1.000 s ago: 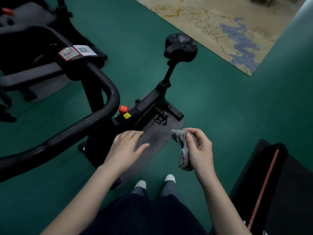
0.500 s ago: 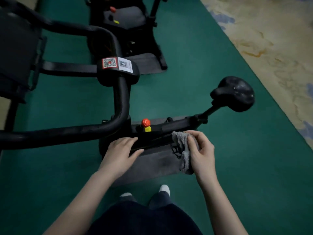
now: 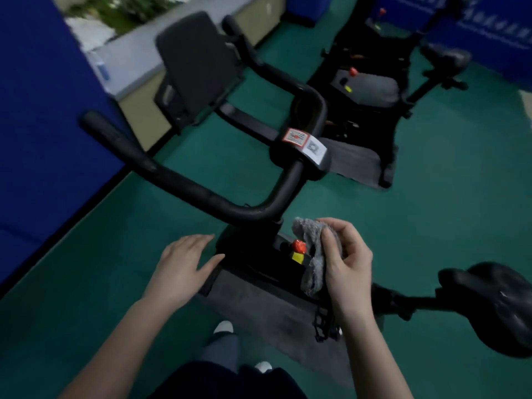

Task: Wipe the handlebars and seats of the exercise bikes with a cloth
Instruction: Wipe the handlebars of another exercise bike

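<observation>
Here, right hand: curled round the grey cloth, thumb pinching it against the fingers.
Cloth: bunched, hanging from that hand in front of the bike's frame, just beside the red knob and near the lower bend of the handlebars.
Left hand: fingers straight and together, palm down, holding nothing, by the frame's left edge; contact cannot be told.
Handlebars: black, sweeping out to the left, with a red-and-white sticker on the clamp.
Seat: black, lower right, well apart from both hands.
Beyond: a second bike on the green floor.
</observation>
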`<action>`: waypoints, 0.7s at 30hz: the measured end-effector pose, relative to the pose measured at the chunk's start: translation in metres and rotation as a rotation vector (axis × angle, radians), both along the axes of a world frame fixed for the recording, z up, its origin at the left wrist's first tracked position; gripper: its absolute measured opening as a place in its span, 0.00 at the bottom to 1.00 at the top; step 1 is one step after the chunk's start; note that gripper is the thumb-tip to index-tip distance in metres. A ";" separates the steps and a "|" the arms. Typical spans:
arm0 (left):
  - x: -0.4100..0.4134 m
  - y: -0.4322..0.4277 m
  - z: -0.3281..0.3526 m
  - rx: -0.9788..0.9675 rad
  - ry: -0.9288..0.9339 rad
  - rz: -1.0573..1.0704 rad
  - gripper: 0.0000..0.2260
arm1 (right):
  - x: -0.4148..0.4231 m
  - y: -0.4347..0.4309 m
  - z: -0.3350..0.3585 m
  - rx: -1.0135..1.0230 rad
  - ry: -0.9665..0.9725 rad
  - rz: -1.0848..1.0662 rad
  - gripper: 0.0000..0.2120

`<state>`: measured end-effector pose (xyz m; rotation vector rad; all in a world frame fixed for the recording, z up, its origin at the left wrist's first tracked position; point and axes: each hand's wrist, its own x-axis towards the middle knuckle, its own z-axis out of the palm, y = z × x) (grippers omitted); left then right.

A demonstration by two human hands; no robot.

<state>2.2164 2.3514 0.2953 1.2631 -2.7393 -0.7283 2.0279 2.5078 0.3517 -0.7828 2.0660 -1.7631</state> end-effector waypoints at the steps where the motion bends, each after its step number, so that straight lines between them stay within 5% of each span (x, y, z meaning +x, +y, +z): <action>1: 0.007 -0.004 0.003 -0.010 -0.001 0.042 0.26 | 0.000 -0.011 0.006 -0.022 0.010 0.031 0.10; 11: 0.058 -0.064 0.031 -0.103 0.123 0.365 0.26 | 0.016 -0.114 0.043 -0.120 0.136 0.302 0.09; 21: 0.058 -0.106 0.047 -0.104 0.375 0.418 0.28 | 0.063 -0.203 0.062 -0.147 0.306 0.526 0.08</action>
